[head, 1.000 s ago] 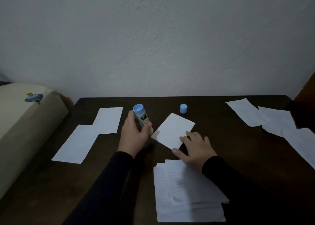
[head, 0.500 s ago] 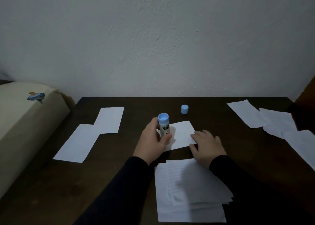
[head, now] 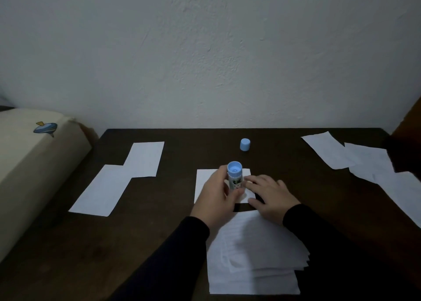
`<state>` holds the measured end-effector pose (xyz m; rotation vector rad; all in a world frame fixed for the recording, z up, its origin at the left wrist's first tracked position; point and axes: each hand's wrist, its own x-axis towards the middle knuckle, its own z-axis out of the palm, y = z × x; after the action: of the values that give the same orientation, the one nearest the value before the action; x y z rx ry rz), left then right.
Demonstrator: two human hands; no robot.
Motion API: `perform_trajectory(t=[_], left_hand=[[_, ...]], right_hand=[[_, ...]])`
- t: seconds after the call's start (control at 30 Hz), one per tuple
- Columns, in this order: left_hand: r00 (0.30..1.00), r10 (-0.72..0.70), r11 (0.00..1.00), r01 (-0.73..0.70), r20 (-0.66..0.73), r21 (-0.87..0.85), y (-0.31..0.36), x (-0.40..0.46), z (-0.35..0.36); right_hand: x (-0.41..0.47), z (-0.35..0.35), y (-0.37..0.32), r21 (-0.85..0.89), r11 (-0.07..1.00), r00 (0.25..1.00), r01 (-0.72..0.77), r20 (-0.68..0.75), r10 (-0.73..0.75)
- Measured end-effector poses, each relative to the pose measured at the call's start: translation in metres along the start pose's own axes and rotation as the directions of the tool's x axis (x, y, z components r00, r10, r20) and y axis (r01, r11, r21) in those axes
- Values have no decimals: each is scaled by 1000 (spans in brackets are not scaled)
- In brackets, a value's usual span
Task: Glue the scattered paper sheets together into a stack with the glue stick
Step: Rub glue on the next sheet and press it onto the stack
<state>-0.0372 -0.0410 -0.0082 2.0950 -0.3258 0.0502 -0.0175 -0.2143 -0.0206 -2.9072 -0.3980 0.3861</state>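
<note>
Dark wood makes up the table (head: 284, 164), which stands against a pale textured wall (head: 205, 50). Near its middle lies a single white sheet (head: 205, 182), and both hands work over it. The left hand (head: 216, 196) is wrapped around the glue stick (head: 234, 177), which it holds roughly upright with its blue end facing the camera and its lower end down on the sheet (the contact itself is hidden behind the fingers). The right hand (head: 271, 196) lies flat with fingers spread, pressing on the sheet's right part and holding nothing. Both arms wear dark sleeves (head: 173, 255).

Just nearer the person than that sheet sits the stack of papers (head: 250, 259), its edges fanned unevenly. The blue cap (head: 245, 144) stands alone farther back on the table, well apart from the stick. Two overlapping sheets (head: 118, 177) lie on the left side, and several more loose sheets (head: 355, 159) spread along the right edge. A cream-coloured cushion (head: 29, 164) with a small blue print rests beside the table on the left.
</note>
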Motion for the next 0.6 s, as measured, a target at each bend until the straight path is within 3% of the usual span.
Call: perform_trajectory(t=[0.23, 0.37, 0.6], left_hand=[[997, 14, 1000, -14, 77, 4, 5, 1, 13], [998, 41, 997, -44, 39, 61, 3, 2, 8], [997, -76, 977, 72, 13, 199, -12, 2, -27]], right_hand=[[3, 4, 2, 53, 999, 999, 13, -42, -11], [3, 5, 1, 57, 998, 999, -7, -35, 9], [3, 6, 1, 30, 999, 1000, -23, -20, 24]])
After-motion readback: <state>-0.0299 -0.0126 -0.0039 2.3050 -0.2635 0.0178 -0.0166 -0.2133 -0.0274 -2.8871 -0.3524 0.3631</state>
